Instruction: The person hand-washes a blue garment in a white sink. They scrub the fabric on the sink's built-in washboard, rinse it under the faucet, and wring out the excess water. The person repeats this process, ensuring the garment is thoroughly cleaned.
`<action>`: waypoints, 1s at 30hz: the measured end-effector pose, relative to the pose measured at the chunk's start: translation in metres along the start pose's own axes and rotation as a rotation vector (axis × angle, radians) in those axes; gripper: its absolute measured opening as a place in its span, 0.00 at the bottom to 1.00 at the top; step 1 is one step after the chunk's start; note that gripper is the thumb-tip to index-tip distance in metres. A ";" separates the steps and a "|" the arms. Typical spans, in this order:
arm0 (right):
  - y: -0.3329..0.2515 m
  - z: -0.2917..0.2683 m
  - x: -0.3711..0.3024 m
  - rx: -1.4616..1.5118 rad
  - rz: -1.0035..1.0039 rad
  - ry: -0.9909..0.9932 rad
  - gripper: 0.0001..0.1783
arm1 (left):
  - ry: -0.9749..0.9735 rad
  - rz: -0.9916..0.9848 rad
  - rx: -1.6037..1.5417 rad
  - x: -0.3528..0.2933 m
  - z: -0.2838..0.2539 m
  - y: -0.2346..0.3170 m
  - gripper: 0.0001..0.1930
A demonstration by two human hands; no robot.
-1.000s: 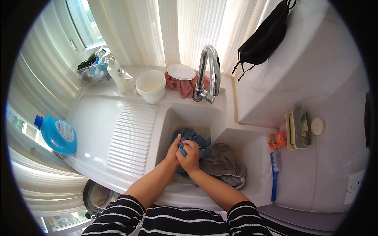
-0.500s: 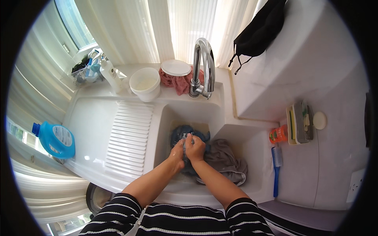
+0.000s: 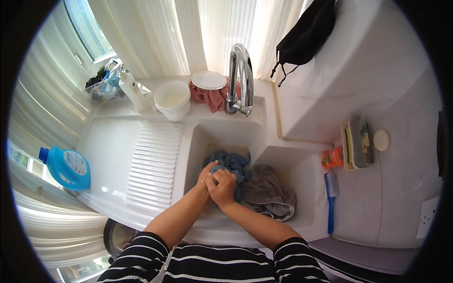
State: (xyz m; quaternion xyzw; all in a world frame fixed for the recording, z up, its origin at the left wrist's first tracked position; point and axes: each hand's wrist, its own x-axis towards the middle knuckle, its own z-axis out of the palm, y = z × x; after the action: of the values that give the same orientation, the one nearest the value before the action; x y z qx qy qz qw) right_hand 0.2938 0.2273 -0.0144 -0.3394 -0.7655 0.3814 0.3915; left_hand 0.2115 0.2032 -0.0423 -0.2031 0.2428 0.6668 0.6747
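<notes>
A wet, bunched blue cloth (image 3: 232,162) lies in the basin of the white sink (image 3: 196,148). Part of it is caught between my two hands, which are pressed together over the basin. My right hand (image 3: 223,186) is closed in a fist around the cloth. My left hand (image 3: 203,184) grips it from the left side, its fingers partly covered by the right hand. Just right of them, a grey-brown cloth with a light trim (image 3: 271,193) hangs over the low divider between the basins. How much blue cloth is inside my grip is hidden.
A chrome faucet (image 3: 243,80) arches over the basin's back. Left lies a ribbed washboard (image 3: 155,162), beyond it a blue detergent bottle (image 3: 71,167). A white tub (image 3: 172,101) and pink cloth (image 3: 212,96) stand behind. Along the right ledge are a blue brush (image 3: 331,203) and orange container (image 3: 332,158).
Both hands have come down and slightly left, nearer to me, with part of the blue cloth. More of the blue cloth now shows beyond them.
</notes>
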 end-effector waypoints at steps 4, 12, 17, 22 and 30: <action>0.042 -0.007 0.032 0.086 -0.029 0.114 0.18 | 0.446 0.171 0.504 -0.018 0.044 -0.016 0.13; 0.105 -0.072 0.078 -0.081 0.114 -0.129 0.22 | 0.213 0.277 0.549 -0.027 0.053 0.043 0.34; 0.068 -0.071 0.013 -0.698 -0.082 -0.504 0.25 | 0.673 0.486 1.863 0.011 0.014 0.014 0.59; 0.119 -0.044 0.001 -0.922 -0.138 -0.712 0.23 | 0.721 0.148 2.440 0.038 -0.038 0.013 0.30; 0.064 -0.131 0.076 -0.021 0.284 -0.317 0.11 | 0.334 0.686 2.061 -0.064 0.089 0.079 0.14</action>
State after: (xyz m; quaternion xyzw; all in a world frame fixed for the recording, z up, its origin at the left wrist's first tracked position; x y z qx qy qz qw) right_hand 0.3854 0.3619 0.0101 -0.3835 -0.7661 0.4734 0.2049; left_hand 0.1379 0.2076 0.0707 0.4483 0.8152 0.2603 0.2582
